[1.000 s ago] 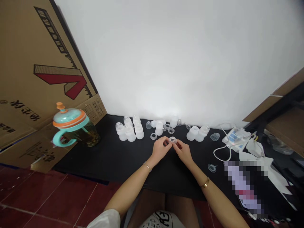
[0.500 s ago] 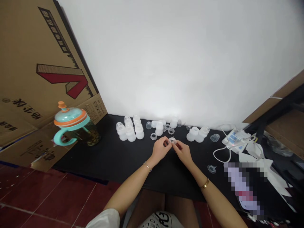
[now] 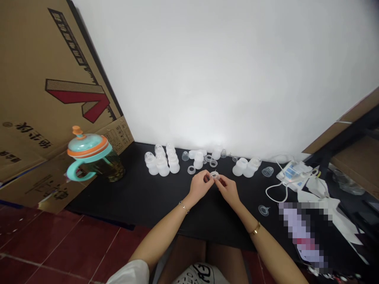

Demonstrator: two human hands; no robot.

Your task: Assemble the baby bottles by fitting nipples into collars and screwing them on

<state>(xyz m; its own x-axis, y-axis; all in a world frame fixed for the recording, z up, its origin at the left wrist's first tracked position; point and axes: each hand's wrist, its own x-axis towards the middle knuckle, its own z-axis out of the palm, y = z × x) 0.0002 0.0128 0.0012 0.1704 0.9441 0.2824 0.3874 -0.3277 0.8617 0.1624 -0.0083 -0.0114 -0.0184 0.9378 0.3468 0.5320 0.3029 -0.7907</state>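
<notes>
Two hands of ours, the left hand (image 3: 201,184) and the right hand (image 3: 229,190), grasp a white ring (image 3: 214,172) from either side with pinched fingers, over the black table (image 3: 133,197). Just beyond, we see loose rings (image 3: 192,172) and a white bottle (image 3: 198,161); to our left, a cluster of bottles (image 3: 163,167), then a teal-handled pitcher (image 3: 108,165).

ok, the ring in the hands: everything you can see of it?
The ring is small, round and whitish, with an opening in the middle; it looks like translucent plastic. A thin bit sticks up at its far edge, too small to identify. The fingertips of the left hand and right hand hold it from either side, its opening facing up toward the camera. Whether it touches the table can't be told.
</notes>
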